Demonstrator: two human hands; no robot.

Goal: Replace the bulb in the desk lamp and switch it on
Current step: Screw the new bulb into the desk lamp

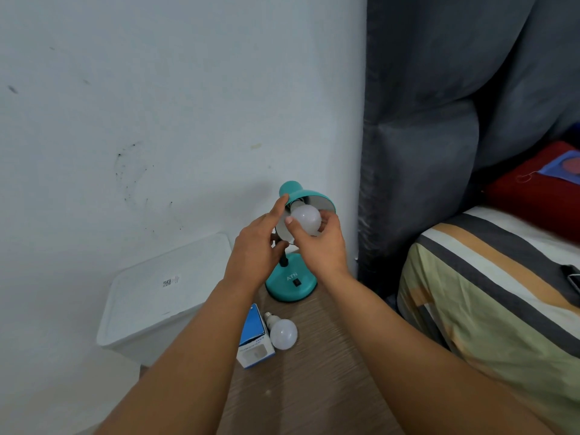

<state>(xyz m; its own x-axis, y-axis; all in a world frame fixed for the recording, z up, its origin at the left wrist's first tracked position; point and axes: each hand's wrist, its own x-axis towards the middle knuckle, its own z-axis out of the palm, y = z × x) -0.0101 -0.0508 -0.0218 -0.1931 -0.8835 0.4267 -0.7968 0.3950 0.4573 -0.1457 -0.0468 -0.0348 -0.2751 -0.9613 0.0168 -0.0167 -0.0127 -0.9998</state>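
Observation:
A teal desk lamp (290, 282) stands on a wooden table (317, 372), its shade (301, 193) tipped towards me. A white bulb (306, 218) sits at the mouth of the shade, its base at the socket. My right hand (317, 243) grips this bulb with thumb and fingers. My left hand (255, 248) holds the left rim and underside of the shade. A black switch (296, 281) shows on the lamp's base. Nearer to me, a second white bulb (282, 333) lies on its side next to a blue and white bulb box (255, 339).
A white plastic bin with a lid (157, 296) stands left of the table against the wall. A dark grey headboard (417, 152) rises right of the lamp. A bed with a striped sheet (489, 287) and a red pillow (539, 193) is at the right.

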